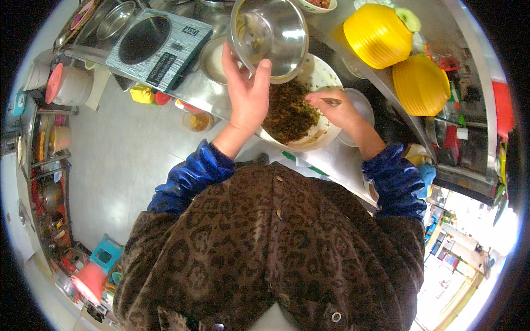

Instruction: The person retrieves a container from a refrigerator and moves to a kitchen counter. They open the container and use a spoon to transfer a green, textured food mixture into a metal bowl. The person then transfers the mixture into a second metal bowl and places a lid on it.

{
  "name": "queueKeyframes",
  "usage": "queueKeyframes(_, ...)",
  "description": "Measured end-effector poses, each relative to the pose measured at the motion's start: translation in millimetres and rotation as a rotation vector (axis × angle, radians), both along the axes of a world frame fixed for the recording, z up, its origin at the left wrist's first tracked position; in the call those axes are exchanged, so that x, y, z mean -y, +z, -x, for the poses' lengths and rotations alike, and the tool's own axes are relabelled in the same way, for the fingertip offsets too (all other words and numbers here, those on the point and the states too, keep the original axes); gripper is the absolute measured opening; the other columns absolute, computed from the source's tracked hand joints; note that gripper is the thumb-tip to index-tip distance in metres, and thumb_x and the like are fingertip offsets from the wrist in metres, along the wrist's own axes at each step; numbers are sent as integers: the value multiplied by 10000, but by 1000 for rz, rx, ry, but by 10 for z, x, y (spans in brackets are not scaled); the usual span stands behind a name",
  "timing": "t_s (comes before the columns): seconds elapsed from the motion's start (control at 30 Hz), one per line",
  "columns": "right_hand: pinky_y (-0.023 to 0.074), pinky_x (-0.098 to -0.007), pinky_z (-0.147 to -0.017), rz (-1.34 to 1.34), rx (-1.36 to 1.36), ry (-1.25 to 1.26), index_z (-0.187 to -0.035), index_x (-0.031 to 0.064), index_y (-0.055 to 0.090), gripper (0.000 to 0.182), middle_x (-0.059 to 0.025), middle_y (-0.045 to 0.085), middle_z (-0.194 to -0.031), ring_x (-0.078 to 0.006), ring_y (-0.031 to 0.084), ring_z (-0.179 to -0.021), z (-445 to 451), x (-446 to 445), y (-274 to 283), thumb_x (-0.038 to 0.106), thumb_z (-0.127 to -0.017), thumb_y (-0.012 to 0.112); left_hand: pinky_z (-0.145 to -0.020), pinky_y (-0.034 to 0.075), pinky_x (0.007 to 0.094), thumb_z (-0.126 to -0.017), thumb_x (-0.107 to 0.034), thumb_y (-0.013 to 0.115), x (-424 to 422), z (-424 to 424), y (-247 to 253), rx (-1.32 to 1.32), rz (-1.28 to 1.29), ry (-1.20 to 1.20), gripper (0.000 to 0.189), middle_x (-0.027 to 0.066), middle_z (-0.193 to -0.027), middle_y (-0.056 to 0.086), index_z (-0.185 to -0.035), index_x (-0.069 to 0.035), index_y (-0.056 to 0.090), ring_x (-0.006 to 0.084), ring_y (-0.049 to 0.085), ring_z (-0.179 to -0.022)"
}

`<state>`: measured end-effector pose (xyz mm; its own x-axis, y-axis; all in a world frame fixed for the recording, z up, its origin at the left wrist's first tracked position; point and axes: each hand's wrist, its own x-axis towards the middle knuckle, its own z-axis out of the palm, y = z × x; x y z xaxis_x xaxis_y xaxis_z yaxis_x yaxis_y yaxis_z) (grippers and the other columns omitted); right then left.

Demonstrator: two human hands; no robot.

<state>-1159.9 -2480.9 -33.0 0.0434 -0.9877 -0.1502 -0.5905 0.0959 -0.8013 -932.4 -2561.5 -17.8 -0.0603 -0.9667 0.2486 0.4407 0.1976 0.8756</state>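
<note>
My left hand (247,92) grips the rim of a stainless steel bowl (285,35), tilted so that its inside faces me. Bits of dark food cling to the bowl's inner wall. Below it stands a large white basin (327,72) with a dark green and brown chopped mixture (292,113) in it. Over the basin's right side, my right hand (333,108) is closed around the handle of a utensil (331,101); its working end is hidden. Partly behind my left hand sits a round metal pan (213,58) with something whitish inside.
An induction cooker (159,47) lies on the steel counter (207,93) to the left. Stacks of yellow bowls (379,37) stand on a raised shelf at the right. A clear round lid or dish (360,118) is beside the basin. A pink-lidded bucket (72,85) stands far left.
</note>
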Motion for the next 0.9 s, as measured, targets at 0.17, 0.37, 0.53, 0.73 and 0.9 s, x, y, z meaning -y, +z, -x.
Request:
queueKeyframes(0.17,563,-302,-752,-164,192,-93,-1050,-8,713,225,-104,735,-934,-173,702,-821,-1,-57,91,160,-923,634,-1077,362,356,-939,-83,589,16,-19,-14,50,28,32,751,213,-1449,354,-1495,30,98,258,439,-1282)
queueKeyframes(0.37,584,-301,-769,-280,371,-156,-1042,-44,700,246,-143,720,-947,-194,707,-825,0,-47,60,159,-952,594,-1116,294,357,-940,-73,570,24,0,-14,9,-5,29,711,189,-1466,339,-1498,20,138,246,373,-1326)
queueKeyframes(0.53,602,-338,-770,-319,588,-199,-1065,-85,672,278,-180,701,-987,-250,714,-835,-206,-83,174,160,-957,599,-1123,281,359,-931,-46,553,26,-13,0,-5,-12,-1,693,177,-1464,338,-1497,2,156,243,361,-1332)
queueKeyframes(0.73,609,-365,-774,-383,730,-228,-1086,-109,636,317,-200,685,-988,-290,711,-867,-377,-61,112,177,-951,621,-1127,276,368,-929,-50,556,34,-4,-56,4,-8,7,683,171,-1455,343,-1491,2,170,245,363,-1326)
queueKeyframes(0.9,611,-377,-772,-421,848,-246,-1082,-119,613,337,-209,674,-985,-302,710,-856,-477,-27,44,189,-948,630,-1128,275,373,-929,-56,562,32,-13,-49,41,13,23,672,173,-1449,349,-1483,6,187,253,366,-1324)
